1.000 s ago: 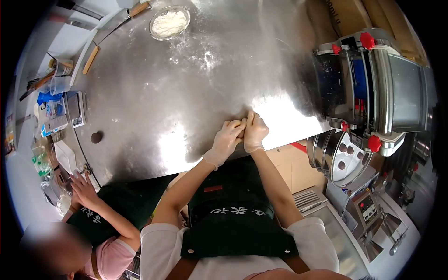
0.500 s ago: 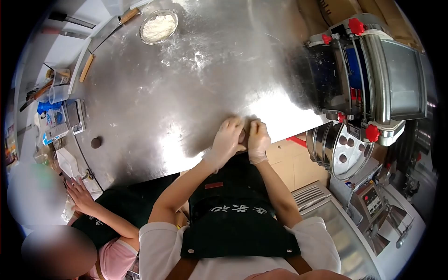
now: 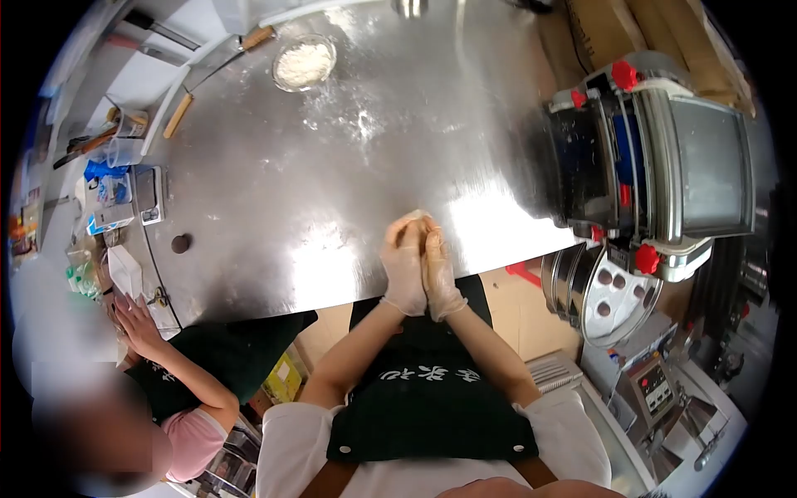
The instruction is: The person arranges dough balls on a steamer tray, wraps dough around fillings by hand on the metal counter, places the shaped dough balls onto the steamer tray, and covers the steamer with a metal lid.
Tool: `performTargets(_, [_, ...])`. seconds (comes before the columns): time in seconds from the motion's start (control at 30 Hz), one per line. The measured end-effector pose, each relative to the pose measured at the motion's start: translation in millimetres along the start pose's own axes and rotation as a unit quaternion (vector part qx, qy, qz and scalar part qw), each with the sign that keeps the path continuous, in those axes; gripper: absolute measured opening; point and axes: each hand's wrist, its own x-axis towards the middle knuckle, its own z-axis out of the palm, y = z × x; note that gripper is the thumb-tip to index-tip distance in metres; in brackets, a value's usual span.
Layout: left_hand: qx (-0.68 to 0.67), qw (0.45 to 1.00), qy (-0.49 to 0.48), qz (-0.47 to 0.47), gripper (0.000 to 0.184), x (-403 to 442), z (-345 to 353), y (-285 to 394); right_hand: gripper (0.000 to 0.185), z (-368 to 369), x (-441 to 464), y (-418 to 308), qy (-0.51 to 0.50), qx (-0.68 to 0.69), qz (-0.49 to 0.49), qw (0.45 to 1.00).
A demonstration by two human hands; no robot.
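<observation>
Both my hands wear thin clear gloves and are pressed together over the front edge of the steel table (image 3: 249, 183). My left hand (image 3: 404, 257) is curved against my right hand (image 3: 438, 270), palm towards palm. Whatever lies between them is hidden by the fingers. Left of my hands, near the table's left side, a small dark brown ball (image 3: 181, 243) rests on the steel. A glass bowl of white flour (image 3: 304, 64) stands at the far side, with flour dust scattered in front of it.
On the right stands a roller machine (image 3: 656, 166) with red knobs; below it, a round steel tray (image 3: 618, 303) bears several dark rounds. A wooden-handled tool (image 3: 178, 116) and a scale (image 3: 149, 195) lie left. A co-worker's hand (image 3: 141, 328) is at lower left.
My hands have come together, palm to palm; half a second ago they were slightly apart, with a brown lump showing between them. The co-worker's hand stays near the left corner.
</observation>
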Motion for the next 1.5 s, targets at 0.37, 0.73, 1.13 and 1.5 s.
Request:
performTargets(0.37, [0.129,0.975,-0.136,0.122,0.046,-19.1,-7.7,70.7,0.05,37.8,18.7,-89.0,-0.25,0.164,0.172,0.939])
performTargets(0.73, [0.392,0.846,-0.085,0.352,0.091,-20.5,-12.1,95.6,0.042,34.3,36.4,-117.0,-0.279,0.036,0.272,0.92])
performTargets(1.13, [0.375,0.853,-0.034,0.361,0.093,-22.6,8.1,81.6,0.055,47.4,20.4,-138.9,-0.303,0.062,0.176,0.934])
performTargets(1.5, [-0.041,0.975,-0.064,0.209,0.053,-38.3,41.7,72.5,0.06,41.7,0.9,-131.4,-0.236,0.097,0.097,0.962])
